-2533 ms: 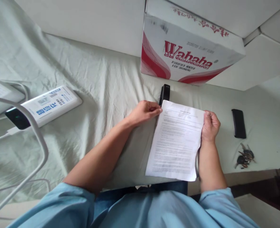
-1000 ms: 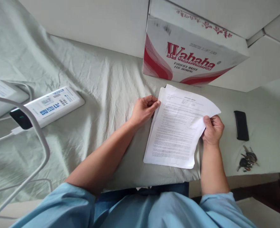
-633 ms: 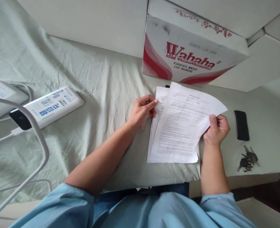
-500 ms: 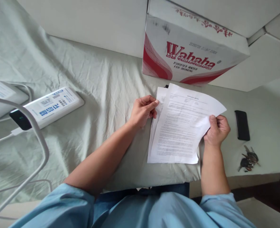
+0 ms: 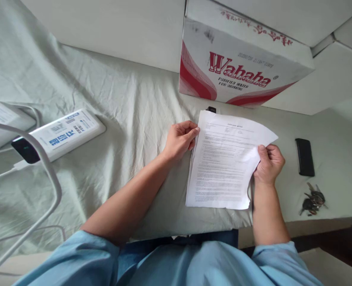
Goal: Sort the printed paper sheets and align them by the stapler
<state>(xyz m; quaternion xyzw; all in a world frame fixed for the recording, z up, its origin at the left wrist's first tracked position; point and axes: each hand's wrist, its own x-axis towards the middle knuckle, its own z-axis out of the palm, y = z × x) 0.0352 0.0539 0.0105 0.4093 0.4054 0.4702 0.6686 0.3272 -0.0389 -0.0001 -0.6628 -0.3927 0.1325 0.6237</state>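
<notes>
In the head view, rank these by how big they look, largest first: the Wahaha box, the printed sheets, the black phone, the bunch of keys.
1. Wahaha box, largest by far.
2. Printed sheets, pinched at either edge by the left hand and right hand.
3. Black phone.
4. Bunch of keys; close to the phone in spread, so that order is unsure.

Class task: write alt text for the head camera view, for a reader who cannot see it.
A person's left hand and right hand grip the side edges of printed papers over a pale green sheet. Right of them lie a black phone and keys; a Wahaha box stands behind, a white power strip lies at left.
</notes>
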